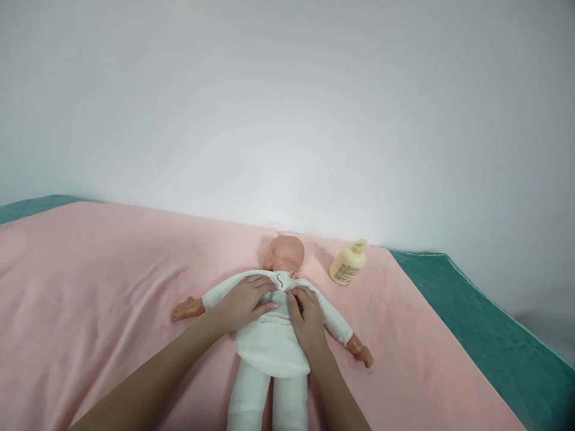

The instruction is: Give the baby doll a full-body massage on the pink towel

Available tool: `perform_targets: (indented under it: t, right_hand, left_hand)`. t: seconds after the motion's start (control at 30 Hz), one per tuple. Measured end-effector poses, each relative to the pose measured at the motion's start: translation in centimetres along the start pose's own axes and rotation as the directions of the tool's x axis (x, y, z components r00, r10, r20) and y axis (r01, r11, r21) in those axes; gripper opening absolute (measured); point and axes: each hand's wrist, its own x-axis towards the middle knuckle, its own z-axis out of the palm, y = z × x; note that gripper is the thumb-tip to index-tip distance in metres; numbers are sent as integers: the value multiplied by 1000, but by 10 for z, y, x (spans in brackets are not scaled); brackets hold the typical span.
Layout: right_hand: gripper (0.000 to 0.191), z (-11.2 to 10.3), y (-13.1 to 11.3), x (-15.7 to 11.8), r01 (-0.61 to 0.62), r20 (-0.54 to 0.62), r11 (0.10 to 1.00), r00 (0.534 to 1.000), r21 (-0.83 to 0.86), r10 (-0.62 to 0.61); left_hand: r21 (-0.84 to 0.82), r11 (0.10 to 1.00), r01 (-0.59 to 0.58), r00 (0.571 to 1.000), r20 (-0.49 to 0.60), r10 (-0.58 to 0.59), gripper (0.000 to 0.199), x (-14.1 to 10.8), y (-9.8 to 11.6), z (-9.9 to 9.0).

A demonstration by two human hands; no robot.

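A doll with a white cloth body lies on a pink cloth, its arms spread and its bare head away from me. The back of the head seems to face up. My left hand lies on the left of its upper body, fingers spread over the white cloth. On the right side of the upper body rests my right hand, fingers bent and thumb apart from them, touching the cloth. Neither hand visibly holds anything. A small dark curved mark or thread shows below the doll's neck.
A pale yellow pump bottle stands to the right of the doll's head. Green cloth shows beyond the pink one at the right and at the far left. A plain pale wall rises behind.
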Motion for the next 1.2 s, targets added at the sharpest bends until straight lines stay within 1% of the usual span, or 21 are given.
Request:
perform_targets:
  t: [0.17,0.27,0.37,0.5,0.73,0.93,1.07,1.2]
  right_hand:
    - [22,0,2,-5,37,-51,999,998,28,-35]
    - [24,1,4,-6,45,-35,998,998,40,-43]
    - [26,1,6,-5,52,-27,998,998,39,-51]
    - [26,2,6,-4,52,-4,999,999,15,-52]
    - [27,2,5,-2,52,23,999,998,-9,-52]
    - [30,3,8,-4,74,-12,997,997,-13,-74]
    - [34,3,9,-5,80,-17,996,997,-33,-81]
    - [38,4,9,-5,79,2,996,997,-53,-79]
  left_hand:
    - [18,1000,-7,999,-46,8,34,1,0,0]
    - [45,999,-22,998,-61,25,39,1,-1,3]
    - [72,997,-14,999,-49,18,42,0,-3,6]
    - [77,997,10,1000,-20,-9,42,0,-3,8]
    - [70,997,16,1000,-16,-15,40,1,-2,7]
    - [69,998,-12,998,-59,16,41,0,-2,6]
    - [99,995,-23,995,-94,33,44,0,-4,8]
    - [126,992,-5,996,-86,16,47,-1,-6,11]
